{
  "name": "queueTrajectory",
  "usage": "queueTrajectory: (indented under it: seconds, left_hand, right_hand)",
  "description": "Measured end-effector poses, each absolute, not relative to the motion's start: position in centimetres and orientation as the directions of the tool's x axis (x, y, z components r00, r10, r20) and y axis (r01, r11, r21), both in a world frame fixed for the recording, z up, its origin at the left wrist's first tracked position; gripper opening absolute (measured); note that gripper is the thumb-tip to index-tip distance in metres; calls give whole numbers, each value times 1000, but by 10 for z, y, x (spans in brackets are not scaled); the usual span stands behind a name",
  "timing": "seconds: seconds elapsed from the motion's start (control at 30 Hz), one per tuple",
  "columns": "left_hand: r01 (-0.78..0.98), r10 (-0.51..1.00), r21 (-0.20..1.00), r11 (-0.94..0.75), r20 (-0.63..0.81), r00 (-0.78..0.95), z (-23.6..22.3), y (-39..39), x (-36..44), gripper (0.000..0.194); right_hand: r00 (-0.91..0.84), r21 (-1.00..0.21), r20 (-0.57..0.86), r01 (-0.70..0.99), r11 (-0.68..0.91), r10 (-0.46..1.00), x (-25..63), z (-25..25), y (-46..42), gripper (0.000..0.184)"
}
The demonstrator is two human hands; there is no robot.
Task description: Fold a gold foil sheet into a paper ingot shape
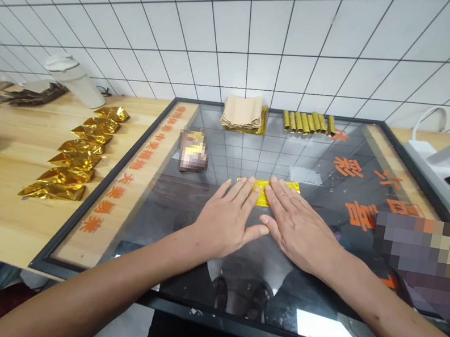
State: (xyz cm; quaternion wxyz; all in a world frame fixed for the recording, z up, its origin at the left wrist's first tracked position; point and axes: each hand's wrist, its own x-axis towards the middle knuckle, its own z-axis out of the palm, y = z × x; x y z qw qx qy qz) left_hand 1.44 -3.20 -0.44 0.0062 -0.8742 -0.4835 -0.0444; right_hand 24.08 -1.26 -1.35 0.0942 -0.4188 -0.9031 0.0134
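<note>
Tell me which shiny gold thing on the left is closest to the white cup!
The gold one at the wall end of the row. It's right by the bottom of the cup; the others are farther away.

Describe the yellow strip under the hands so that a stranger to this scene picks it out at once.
Start at the black-framed glass panel by the tiled wall. Near its middle, a shiny yellow strip lies under the fingers of the left hand and right hand. It is flat, unlike the gold rolls behind it and the gold foil pieces off to the left.
</note>
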Motion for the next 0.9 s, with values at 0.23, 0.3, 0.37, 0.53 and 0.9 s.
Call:
queueTrajectory:
  seconds: [0.23,0.3,0.37,0.53,0.9]
  left_hand:
    - [872,871,26,-489,71,487,-3,-31,14,89]
    - [847,846,34,-531,77,528,-3,-29,13,86]
    - [800,800,43,-598,88,593,-4,-26,13,82]
    - [782,786,83,-618,73,614,-7,-22,12,84]
    - [818,825,125,-561,6,564,-2,-23,13,88]
  right_hand:
    - [-619,-75,172,767,637,766,239,-17,-12,73]
    - [-626,-67,177,763,643,760,238,-17,-12,74]
    - [-628,-72,185,758,648,756,238,-16,-12,74]
    - [-632,-74,182,755,651,754,240,-17,-11,73]
    - [-642,-65,214,743,666,736,242,-20,-11,74]
